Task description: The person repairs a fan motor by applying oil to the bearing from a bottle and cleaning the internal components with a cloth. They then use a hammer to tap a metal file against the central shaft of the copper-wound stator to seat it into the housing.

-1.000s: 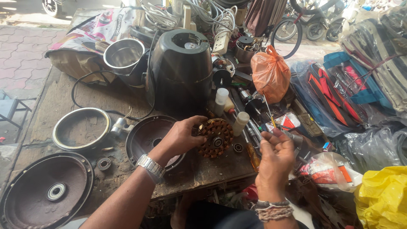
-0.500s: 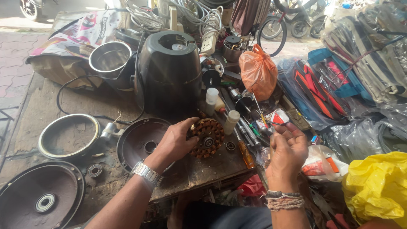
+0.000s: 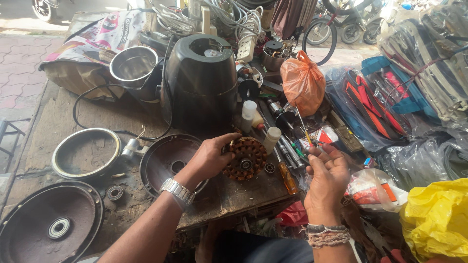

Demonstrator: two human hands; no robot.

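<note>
My left hand (image 3: pixel 208 157), with a metal watch on its wrist, grips the left side of a round motor stator (image 3: pixel 245 158) with copper-brown windings, standing tilted on the wooden bench (image 3: pixel 229 195). My right hand (image 3: pixel 325 170) is raised to the right of the stator and pinches a thin stick-like tool (image 3: pixel 303 127) that points up and away. A small bearing (image 3: pixel 269 168) lies just right of the stator, beside an orange-handled screwdriver (image 3: pixel 287 177).
A tall black appliance housing (image 3: pixel 202 78) stands behind the stator. Round motor covers (image 3: pixel 165 158), (image 3: pixel 46 226) and a metal ring (image 3: pixel 85 153) lie to the left. An orange bag (image 3: pixel 303 83), small bottles (image 3: pixel 248 116), tools and a yellow bag (image 3: pixel 436 219) crowd the right.
The view has shifted slightly. My left hand keeps its hold on the stator, and my right hand stays raised with the thin tool, its fingers a little more curled.
</note>
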